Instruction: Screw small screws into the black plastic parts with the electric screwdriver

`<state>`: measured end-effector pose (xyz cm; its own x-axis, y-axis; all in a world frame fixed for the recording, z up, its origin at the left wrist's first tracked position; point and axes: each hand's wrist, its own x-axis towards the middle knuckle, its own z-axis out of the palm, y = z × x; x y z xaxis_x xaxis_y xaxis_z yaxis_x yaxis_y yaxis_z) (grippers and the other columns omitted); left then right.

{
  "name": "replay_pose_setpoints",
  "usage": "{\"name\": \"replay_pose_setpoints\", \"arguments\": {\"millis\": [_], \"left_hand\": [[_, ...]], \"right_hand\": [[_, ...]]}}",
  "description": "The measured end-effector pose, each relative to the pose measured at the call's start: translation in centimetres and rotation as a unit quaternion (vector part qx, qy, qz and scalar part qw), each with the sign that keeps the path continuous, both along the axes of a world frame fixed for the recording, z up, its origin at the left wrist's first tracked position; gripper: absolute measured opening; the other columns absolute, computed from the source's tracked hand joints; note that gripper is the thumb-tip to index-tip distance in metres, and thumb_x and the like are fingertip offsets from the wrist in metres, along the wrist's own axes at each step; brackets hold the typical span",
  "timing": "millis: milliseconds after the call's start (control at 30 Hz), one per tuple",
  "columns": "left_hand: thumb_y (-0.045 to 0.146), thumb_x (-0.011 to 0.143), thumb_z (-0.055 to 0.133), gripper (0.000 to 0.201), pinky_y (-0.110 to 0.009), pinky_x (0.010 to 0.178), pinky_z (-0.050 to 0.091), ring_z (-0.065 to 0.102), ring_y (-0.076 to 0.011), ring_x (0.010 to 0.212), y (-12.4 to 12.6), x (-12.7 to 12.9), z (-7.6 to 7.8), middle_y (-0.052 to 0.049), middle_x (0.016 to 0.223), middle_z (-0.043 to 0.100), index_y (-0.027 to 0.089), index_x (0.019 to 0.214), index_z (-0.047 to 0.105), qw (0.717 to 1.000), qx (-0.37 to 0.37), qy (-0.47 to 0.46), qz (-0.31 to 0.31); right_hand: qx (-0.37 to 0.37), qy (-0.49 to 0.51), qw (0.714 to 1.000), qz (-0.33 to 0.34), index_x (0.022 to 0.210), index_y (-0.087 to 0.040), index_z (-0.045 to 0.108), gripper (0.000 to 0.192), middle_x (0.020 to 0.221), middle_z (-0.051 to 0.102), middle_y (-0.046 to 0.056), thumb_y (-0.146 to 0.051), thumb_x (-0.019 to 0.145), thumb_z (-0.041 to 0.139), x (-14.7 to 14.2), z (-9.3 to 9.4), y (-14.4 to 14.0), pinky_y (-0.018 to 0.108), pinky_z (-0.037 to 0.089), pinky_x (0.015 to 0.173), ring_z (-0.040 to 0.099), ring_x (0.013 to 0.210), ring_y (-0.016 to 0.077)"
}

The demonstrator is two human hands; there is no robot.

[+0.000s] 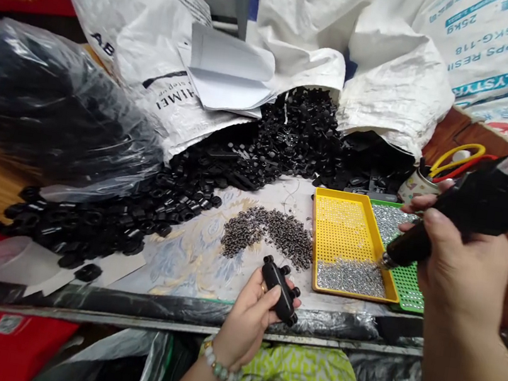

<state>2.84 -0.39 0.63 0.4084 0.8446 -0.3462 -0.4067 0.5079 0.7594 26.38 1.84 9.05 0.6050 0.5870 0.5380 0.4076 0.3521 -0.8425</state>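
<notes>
"Below the centre of the frame, what shows?"

"A black wheeled piece [281,284], pinched between thumb and fingers of the left hand [253,304]."

"And the right hand [458,262]?"

"At the frame's right, wrapped round a black power driver [496,198]. Its tip is at the right rim of the yellow tray [337,241]; whether they touch, I cannot tell."

"Around those?"

"Small silver metal bits [350,278] in that tray's near end, a green tray [405,280] beside it, little dark metal parts [294,238] mid-frame, black plastic pieces [300,134] heaped upper centre."

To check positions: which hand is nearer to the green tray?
Right: the right hand overlaps the green tray in view; the left hand is leftward, past the yellow tray.
</notes>
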Motion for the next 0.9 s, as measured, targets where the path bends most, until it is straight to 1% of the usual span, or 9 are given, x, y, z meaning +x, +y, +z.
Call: {"name": "replay_pose_setpoints", "arguments": {"millis": [33, 67, 133, 200, 300, 400, 600, 733, 900], "left_hand": [[0.026, 0.085, 0.052, 0.023, -0.027, 0.070, 0.048, 0.062, -0.0171, 0.082, 0.1, 0.1, 0.0, -0.007, 0.100, 0.055, 0.018, 0.106, 0.046, 1.000, 0.001, 0.003, -0.002], [0.027, 0.084, 0.053, 0.024, -0.029, 0.071, 0.048, 0.062, -0.0175, 0.083, 0.1, 0.3, -0.1, -0.006, 0.099, 0.056, 0.018, 0.106, 0.047, 1.000, 0.003, 0.012, -0.004], [0.028, 0.082, 0.056, 0.027, -0.031, 0.075, 0.048, 0.063, -0.0191, 0.084, 0.2, 0.5, -0.1, -0.007, 0.099, 0.058, 0.019, 0.106, 0.047, 0.999, 0.001, 0.039, -0.007], [0.030, 0.080, 0.059, 0.033, -0.034, 0.077, 0.049, 0.063, -0.0214, 0.087, 0.3, 0.7, -0.1, -0.009, 0.103, 0.060, 0.018, 0.109, 0.047, 0.998, -0.006, 0.064, -0.018], [0.031, 0.079, 0.059, 0.041, -0.035, 0.078, 0.049, 0.064, -0.0234, 0.090, 0.3, 0.8, 0.0, -0.013, 0.112, 0.059, 0.017, 0.114, 0.042, 0.995, -0.015, 0.089, -0.035], [0.031, 0.080, 0.058, 0.043, -0.034, 0.078, 0.049, 0.064, -0.0231, 0.090, 0.2, 0.8, 0.0, -0.014, 0.112, 0.058, 0.016, 0.116, 0.039, 0.994, -0.022, 0.103, -0.044], [0.032, 0.081, 0.056, 0.044, -0.032, 0.077, 0.048, 0.063, -0.0197, 0.088, 0.3, 0.9, -0.3, -0.013, 0.112, 0.058, 0.018, 0.119, 0.037, 0.992, -0.016, 0.117, -0.052], [0.032, 0.078, 0.060, 0.045, -0.029, 0.072, 0.048, 0.063, -0.0183, 0.084, 0.3, 1.1, -0.4, -0.013, 0.111, 0.060, 0.017, 0.115, 0.041, 0.990, -0.016, 0.130, -0.051], [0.034, 0.075, 0.062, 0.045, -0.028, 0.068, 0.048, 0.064, -0.0177, 0.079, 0.3, 1.3, -0.3, -0.012, 0.109, 0.061, 0.017, 0.113, 0.043, 0.989, -0.024, 0.141, -0.046]], "right_hand": [[-0.001, 0.035, 0.999, 0.019, 0.103, -0.023, 0.061, 0.031, 0.090, 0.063, 0.005, -0.030, 0.073, 0.065, 0.1, -0.1, 0.9, 0.030, 0.051, 0.063, 0.062, 0.078, 0.0170], [-0.010, 0.058, 0.997, 0.047, 0.103, -0.022, 0.061, 0.032, 0.089, 0.063, 0.004, -0.030, 0.073, 0.065, 0.1, -0.3, 1.8, 0.028, 0.051, 0.059, 0.062, 0.074, 0.0158], [-0.007, 0.095, 0.993, 0.068, 0.101, -0.019, 0.062, 0.032, 0.088, 0.063, 0.003, -0.029, 0.071, 0.064, 0.4, -1.0, 3.5, 0.025, 0.051, 0.054, 0.062, 0.068, 0.0131], [0.008, 0.113, 0.991, 0.072, 0.094, -0.015, 0.062, 0.028, 0.079, 0.062, 0.001, -0.029, 0.070, 0.063, 0.8, -1.9, 5.1, 0.022, 0.048, 0.049, 0.059, 0.057, 0.0099], [0.043, 0.111, 0.992, 0.043, 0.082, -0.013, 0.062, 0.025, 0.061, 0.057, -0.002, -0.036, 0.072, 0.062, 1.2, -3.1, 7.1, 0.020, 0.044, 0.044, 0.052, 0.045, 0.0070], [0.053, 0.096, 0.994, 0.019, 0.078, -0.013, 0.061, 0.029, 0.055, 0.055, -0.003, -0.042, 0.071, 0.064, 1.4, -4.1, 8.4, 0.021, 0.044, 0.044, 0.052, 0.043, 0.0076], [0.066, 0.087, 0.994, 0.009, 0.076, -0.014, 0.061, 0.028, 0.052, 0.056, -0.004, -0.042, 0.072, 0.063, 2.5, -5.6, 9.8, 0.022, 0.044, 0.048, 0.054, 0.045, 0.0077], [0.077, 0.098, 0.992, 0.023, 0.076, -0.014, 0.061, 0.028, 0.053, 0.056, -0.004, -0.042, 0.072, 0.063, 2.7, -6.2, 10.3, 0.022, 0.045, 0.048, 0.054, 0.045, 0.0080], [0.075, 0.094, 0.993, 0.013, 0.077, -0.016, 0.061, 0.028, 0.054, 0.056, -0.005, -0.043, 0.072, 0.062, 2.6, -6.5, 10.4, 0.023, 0.046, 0.048, 0.055, 0.045, 0.0086]]}}
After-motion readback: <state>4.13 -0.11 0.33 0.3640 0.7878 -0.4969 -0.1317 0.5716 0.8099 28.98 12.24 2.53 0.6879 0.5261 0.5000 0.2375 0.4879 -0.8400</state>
